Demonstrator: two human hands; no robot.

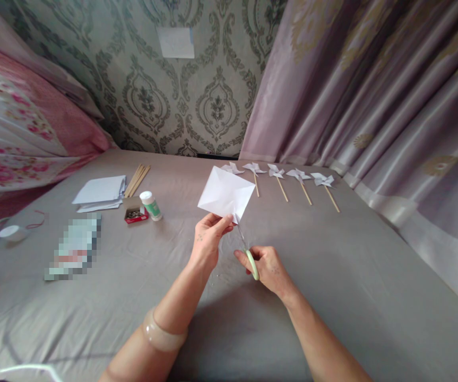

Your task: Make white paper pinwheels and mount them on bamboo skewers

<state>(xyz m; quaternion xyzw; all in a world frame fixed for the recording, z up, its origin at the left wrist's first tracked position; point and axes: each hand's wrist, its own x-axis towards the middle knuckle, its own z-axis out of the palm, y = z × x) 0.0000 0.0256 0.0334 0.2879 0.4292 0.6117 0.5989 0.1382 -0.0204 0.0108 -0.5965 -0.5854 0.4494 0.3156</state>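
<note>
The left hand is pinching the near corner of a square sheet of creased white paper between thumb and fingers, holding it up above the grey cloth surface. The right hand is gripping the pale green looped handle of a pair of metal-bladed scissors, whose blades are meeting the paper at that same corner, just beside the left thumb. The two hands are working close to each other but are not touching. Beyond the paper and to its right, a row of white paper pinwheels is lying on the cloth, with thin light-wood sticks showing on four of them. To the left, a white plastic bottle with a green label is standing beside a small open red box of little metal pieces. Behind these, a bundle of pale wooden sticks is lying against a folded stack of white paper. A blurred-out flat object is resting nearer the person, on the left.
</note>
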